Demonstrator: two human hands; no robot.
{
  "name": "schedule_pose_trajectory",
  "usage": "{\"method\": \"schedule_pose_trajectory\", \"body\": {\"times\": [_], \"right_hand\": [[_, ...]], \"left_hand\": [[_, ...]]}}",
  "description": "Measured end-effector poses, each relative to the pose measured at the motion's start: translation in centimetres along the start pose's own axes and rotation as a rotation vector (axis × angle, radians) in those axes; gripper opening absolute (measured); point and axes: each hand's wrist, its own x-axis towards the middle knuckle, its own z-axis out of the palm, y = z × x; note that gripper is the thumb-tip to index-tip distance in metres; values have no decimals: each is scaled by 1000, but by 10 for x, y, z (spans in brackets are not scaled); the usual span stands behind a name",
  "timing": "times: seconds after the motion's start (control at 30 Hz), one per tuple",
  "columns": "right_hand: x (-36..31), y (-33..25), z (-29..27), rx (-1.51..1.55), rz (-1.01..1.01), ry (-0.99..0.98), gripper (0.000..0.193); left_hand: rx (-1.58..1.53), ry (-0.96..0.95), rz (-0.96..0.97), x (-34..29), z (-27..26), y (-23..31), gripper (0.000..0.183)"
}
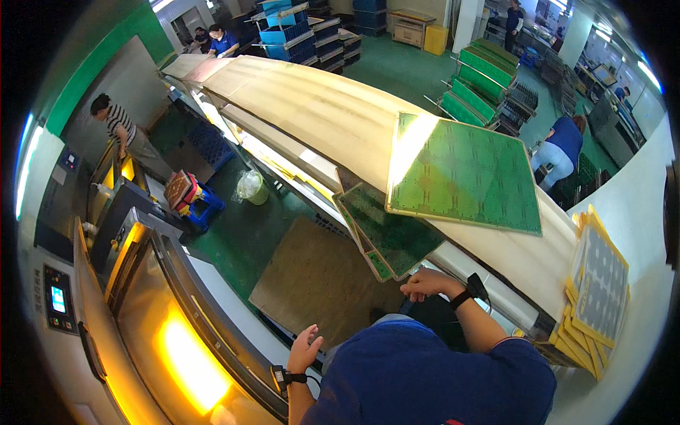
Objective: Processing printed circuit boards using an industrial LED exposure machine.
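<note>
My left hand [306, 348] is raised with nothing in it, its fingers apart, between my body and the glowing yellow machine [191, 354]. My right hand [426, 284] hangs just off the near edge of the long table, its fingers loosely bent and a little apart, with nothing visible in them. Closest to it are dark green circuit board panels [397, 234], overlapping at an angle and jutting past the table edge. A larger green circuit board panel [467, 177] lies flat on the tabletop, bright glare across its left corner. Both wrists wear black straps with small devices.
The long cream-topped table [297, 88] runs to the far left. Yellow-edged frames [598, 283] are stacked at its right end. A brown board [319, 273] covers the floor beside me. A blue stool [205, 205] and bin [253, 188] stand farther off. Several people work around the room.
</note>
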Motion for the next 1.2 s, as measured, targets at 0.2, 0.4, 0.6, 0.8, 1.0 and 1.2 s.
{"method": "schedule_pose_trajectory", "body": {"times": [0.2, 0.4, 0.6, 0.8, 1.0, 1.2], "right_hand": [[-23, -92, -25, 874, -697, 138, 52], [21, -110, -13, 1146, -713, 547, 41], [72, -131, -16, 1172, -824, 521, 27], [119, -227, 130, 914, -767, 179, 23], [105, -262, 316, 425, -764, -544, 27], [153, -305, 442, 307, -431, -939, 25]], "left_hand": [[37, -12, -57, -6, 0, -14, 51], [7, 162, -199, -56, -18, -36, 49], [-73, 344, -319, -118, -25, -52, 52], [-172, 610, -438, -198, -35, -69, 49], [-169, 871, -509, -271, -55, -83, 49], [-309, 1123, -563, -316, -49, -86, 48]]}}
